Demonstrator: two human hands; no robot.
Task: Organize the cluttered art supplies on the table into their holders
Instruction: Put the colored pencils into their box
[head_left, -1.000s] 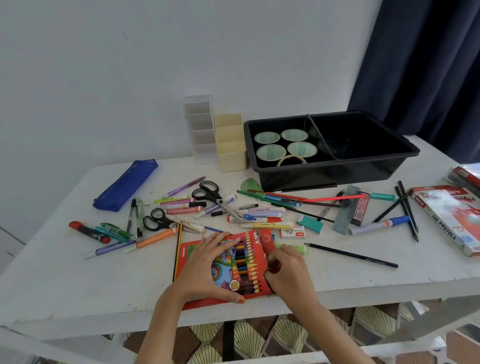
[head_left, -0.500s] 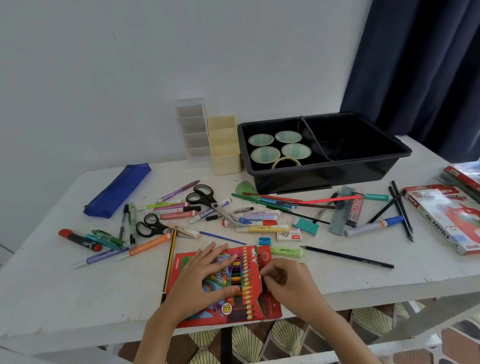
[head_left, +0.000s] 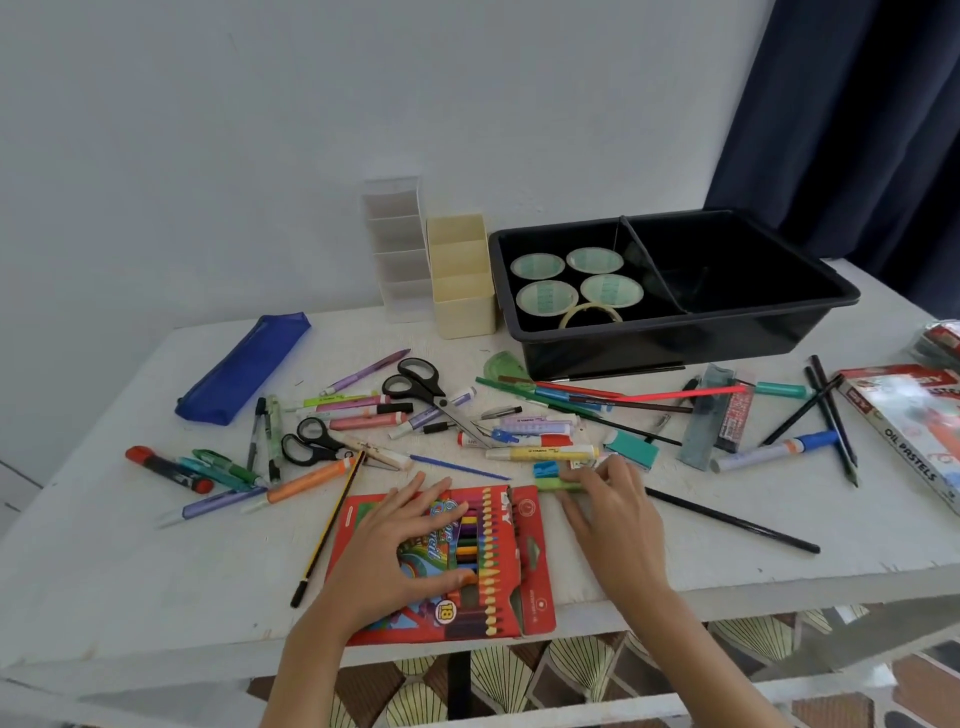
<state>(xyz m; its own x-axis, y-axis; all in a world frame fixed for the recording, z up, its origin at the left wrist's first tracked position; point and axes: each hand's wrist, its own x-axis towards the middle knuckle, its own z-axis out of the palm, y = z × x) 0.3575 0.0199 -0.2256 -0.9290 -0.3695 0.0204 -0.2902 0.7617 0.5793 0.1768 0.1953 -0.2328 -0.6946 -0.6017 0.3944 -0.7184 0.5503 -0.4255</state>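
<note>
A plain white wall (head_left: 208, 130) stands far behind, a dark blue curtain (head_left: 857, 104) hangs far right, and patterned floor tiles (head_left: 571, 670) show nearest.

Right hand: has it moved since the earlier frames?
Yes. The right hand came off the crayon box and went forward, toward the black bin, onto the green highlighter.

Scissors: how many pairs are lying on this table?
2. One pair lies mid-pile, in front of the cream holder. The other pair lies to its left, just behind the orange marker. More could be buried under the clutter.
</note>
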